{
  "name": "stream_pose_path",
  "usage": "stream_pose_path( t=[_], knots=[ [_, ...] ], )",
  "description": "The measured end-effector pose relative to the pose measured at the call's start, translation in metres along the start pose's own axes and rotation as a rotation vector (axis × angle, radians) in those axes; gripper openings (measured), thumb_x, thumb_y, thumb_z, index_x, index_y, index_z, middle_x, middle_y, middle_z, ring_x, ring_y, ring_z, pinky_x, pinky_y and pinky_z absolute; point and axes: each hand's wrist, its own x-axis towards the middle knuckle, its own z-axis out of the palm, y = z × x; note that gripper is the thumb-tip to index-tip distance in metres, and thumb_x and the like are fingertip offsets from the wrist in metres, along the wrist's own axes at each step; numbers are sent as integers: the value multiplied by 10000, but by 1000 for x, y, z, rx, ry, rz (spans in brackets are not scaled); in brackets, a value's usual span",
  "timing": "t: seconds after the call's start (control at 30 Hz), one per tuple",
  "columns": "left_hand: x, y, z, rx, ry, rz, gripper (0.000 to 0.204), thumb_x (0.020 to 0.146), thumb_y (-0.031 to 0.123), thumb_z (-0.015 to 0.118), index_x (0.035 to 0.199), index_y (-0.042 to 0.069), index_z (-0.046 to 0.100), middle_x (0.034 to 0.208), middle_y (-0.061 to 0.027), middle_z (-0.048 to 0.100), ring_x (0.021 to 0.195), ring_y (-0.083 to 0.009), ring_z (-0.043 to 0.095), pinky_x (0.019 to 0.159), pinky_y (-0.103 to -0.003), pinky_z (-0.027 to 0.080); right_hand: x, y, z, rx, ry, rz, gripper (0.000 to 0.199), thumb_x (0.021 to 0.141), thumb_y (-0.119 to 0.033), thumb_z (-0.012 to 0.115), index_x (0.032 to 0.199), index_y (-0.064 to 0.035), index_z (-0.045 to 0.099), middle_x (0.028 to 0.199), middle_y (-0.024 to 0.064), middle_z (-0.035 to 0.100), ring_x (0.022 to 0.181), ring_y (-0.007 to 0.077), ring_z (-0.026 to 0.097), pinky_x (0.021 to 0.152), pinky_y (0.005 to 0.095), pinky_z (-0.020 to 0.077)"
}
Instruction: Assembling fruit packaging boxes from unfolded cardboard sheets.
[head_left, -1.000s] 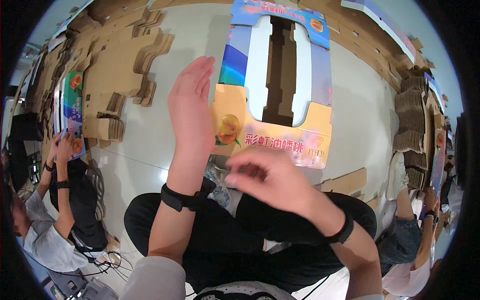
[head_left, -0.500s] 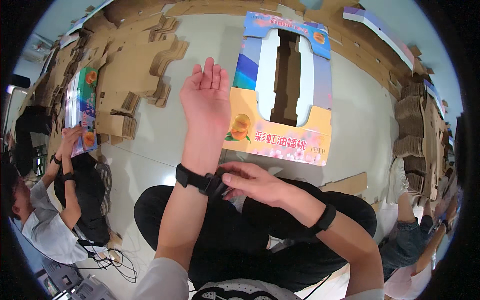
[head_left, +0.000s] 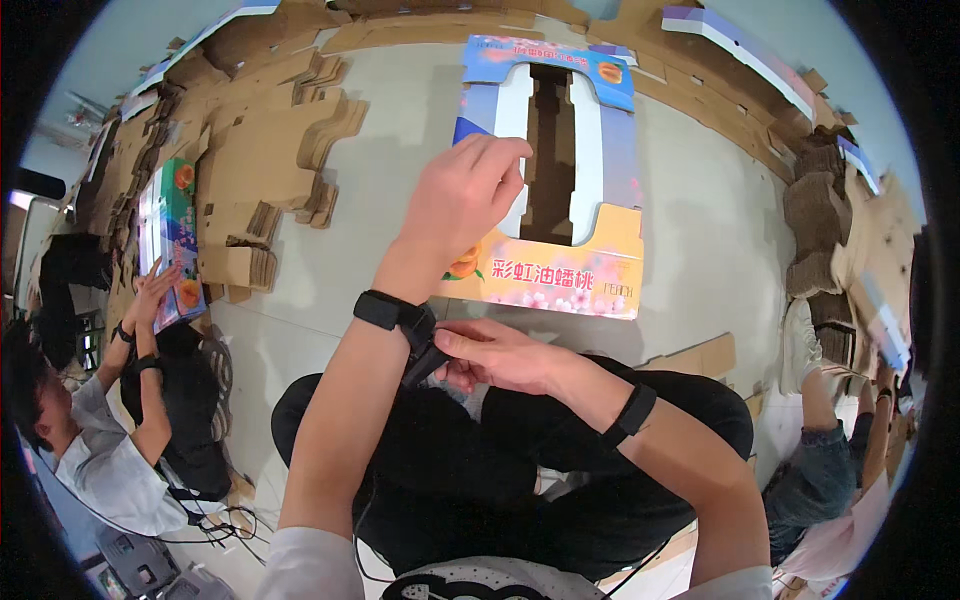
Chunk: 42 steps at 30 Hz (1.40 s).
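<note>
My left hand [head_left: 462,198] is turned with its back up and its fingers curled in; it hovers over the left side of a printed cardboard box [head_left: 620,262]. Around my left wrist runs a black strap with a small black module [head_left: 422,345]. My right hand [head_left: 500,355] pinches that module between thumb and fingers, at the thumb side of the wrist. A second black band [head_left: 630,415] circles my right forearm. The box lies on the floor ahead of my knees, orange at the near end and blue at the far end, with a long opening along its middle.
Stacked flat brown cardboard [head_left: 255,150] spreads at the left, with more stacks [head_left: 822,215] at the right. A person [head_left: 110,440] on the left handles a colourful box [head_left: 172,240]. Another person's leg [head_left: 815,400] shows at right. Cables [head_left: 225,522] lie at lower left.
My left hand has rolled from palm up with fingers spread to back up with fingers curled. My right hand stays on the wrist module. The box appears slightly further left in view.
</note>
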Motion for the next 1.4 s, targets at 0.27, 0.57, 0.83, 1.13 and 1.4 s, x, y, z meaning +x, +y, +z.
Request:
stream_pose_path(
  t=[0.27, 0.57, 0.83, 1.13, 1.4],
  knots=[
    [-15, 20, 12, 189, -163, 251, 299, 751, 65, 706, 1033, 107, 616, 845, -48, 659, 779, -243, 660, 639, -367, 535, 5, 2, -3, -85, 182, -75, 620, 1001, -427, 563, 1433, -6, 419, 1238, 86, 596, 1043, 150, 588, 825, 307, 547],
    [-28, 20, 7, 19, 0, -347, 140, 882, 93, 652, 1020, 68, 658, 781, -87, 676, 634, -195, 639, 587, -328, 514, -12, -23, 6, -177, 127, 15, 542, 1021, -389, 537, 1379, 9, 453, 1128, 85, 630, 892, 168, 669, 819, 296, 556],
    [-41, 10, -25, -38, 83, -571, 106, 880, 58, 632, 978, 36, 668, 779, -75, 669, 601, -152, 581, 565, -288, 479, -55, -101, -13, 62, 406, -393, 356, 1036, -266, 488, 1233, 25, 548, 938, 107, 709, 806, 204, 702, 772, 313, 576],
    [-57, 57, -3, -435, -178, -716, 101, 852, 30, 698, 952, 23, 685, 792, -50, 667, 614, -109, 573, 571, -248, 464, -63, -95, -72, 572, 805, -843, 202, 1017, -241, 541, 1038, -41, 556, 852, 41, 629, 762, 158, 631, 754, 296, 550],
    [-56, 21, -9, -14, -69, -420, 220, 806, 69, 701, 1023, 52, 669, 982, -108, 660, 916, -286, 607, 833, -388, 483, -64, -100, -95, 115, 1224, -995, 163, 982, -111, 550, 1069, 22, 515, 938, 108, 572, 866, 201, 610, 763, 315, 550]
  ],
)
